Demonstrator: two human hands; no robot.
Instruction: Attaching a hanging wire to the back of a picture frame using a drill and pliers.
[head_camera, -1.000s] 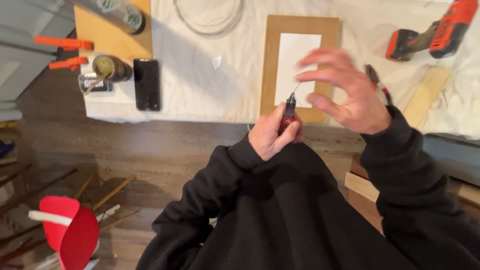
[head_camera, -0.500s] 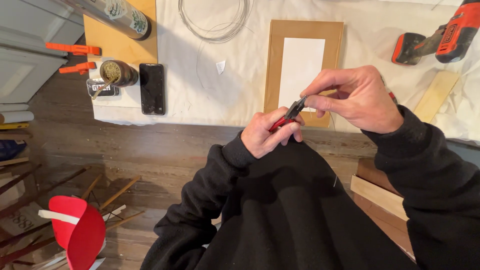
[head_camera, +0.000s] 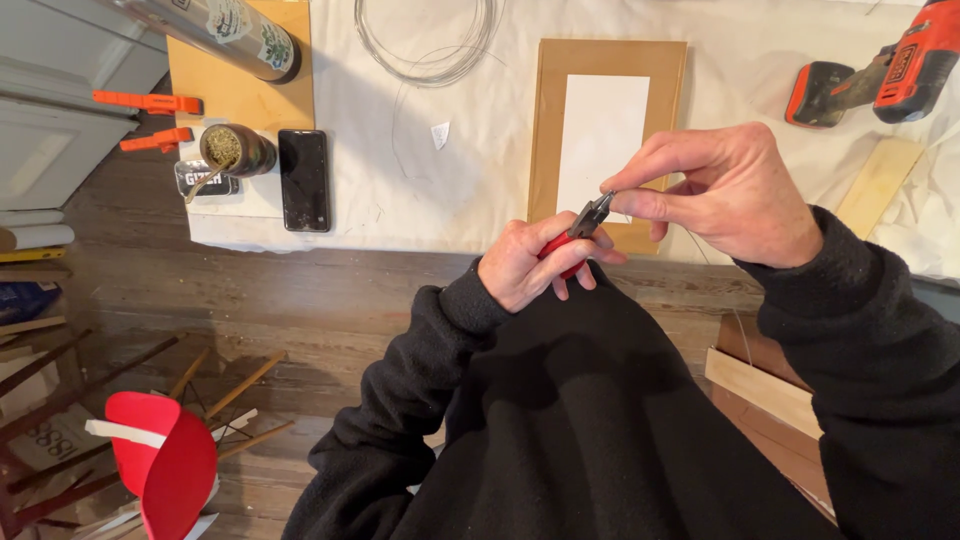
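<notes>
View: I am looking down from my own head at my two hands, raised in front of my black fleece, with a cloth-covered table beyond them.

Left hand (head_camera: 528, 262): closed around the red handles of a small pair of pliers (head_camera: 583, 224). My fingers wrap the grips so the dark metal nose points up and to the right, toward my other hand.

Right hand (head_camera: 722, 190): thumb and fingertips pinched narrow just at the nose of the pliers, holding a thin wire (head_camera: 712, 266). It meets the tool so closely that the two hands nearly touch.

Why held this way: I judge that one hand steadies the wire's end while the other brings the pliers to it, up close to my eyes where fine work is easier to see.

Wire, look: very thin and pale grey, hard to make out. A faint strand trails down from my right hand past the sleeve; I cannot tell where it ends.

Pliers, look: short, red-handled, dark tapered nose; whether the nose grips the wire is too small to tell.

On the table: a brown frame (head_camera: 610, 130) with a white centre lies flat just behind my hands. A loose coil of wire (head_camera: 428, 45) sits further back. A black phone (head_camera: 303, 179) lies to the left, an orange drill (head_camera: 888, 75) far right.
</notes>
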